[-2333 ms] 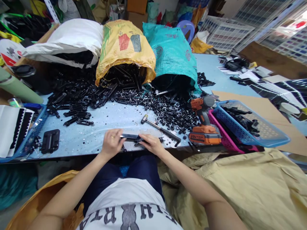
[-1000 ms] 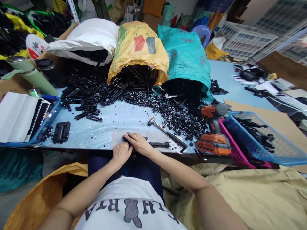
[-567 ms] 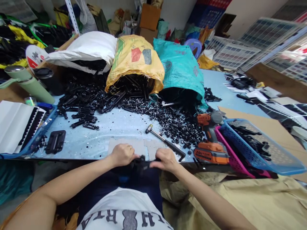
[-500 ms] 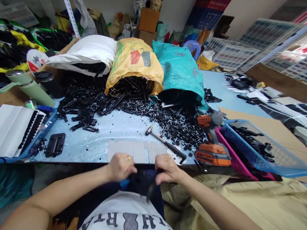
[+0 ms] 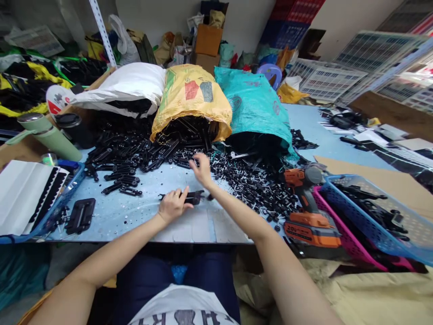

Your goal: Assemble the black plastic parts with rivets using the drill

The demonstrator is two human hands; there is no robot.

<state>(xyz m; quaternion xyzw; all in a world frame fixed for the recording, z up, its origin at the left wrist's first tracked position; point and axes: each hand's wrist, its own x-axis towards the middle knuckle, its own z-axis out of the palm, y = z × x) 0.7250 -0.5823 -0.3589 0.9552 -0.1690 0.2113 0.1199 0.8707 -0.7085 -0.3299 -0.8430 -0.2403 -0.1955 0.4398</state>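
My left hand (image 5: 173, 205) rests on the light blue table (image 5: 135, 210) with its fingers closed on a long black plastic part (image 5: 191, 197) that lies flat on the table. Farther forward, my right hand (image 5: 202, 168) has its fingers stretched out over the edge of a pile of small black pins (image 5: 250, 183) and holds nothing that I can see. More long black parts (image 5: 122, 155) are heaped to the left of it. My right forearm crosses the table in front of the pile.
White (image 5: 125, 85), yellow (image 5: 192, 95) and teal (image 5: 253, 104) sacks lie open at the back. An orange drill (image 5: 306, 212) and blue (image 5: 372, 212) and pink (image 5: 333, 228) baskets stand at the right. A green bottle (image 5: 47, 135), a blue tray (image 5: 72, 180) and a black hinge (image 5: 80, 215) are at the left.
Both hands have come up from my lap to the table. The left now holds a black part on the table, and the right has reached forward to the pin pile.
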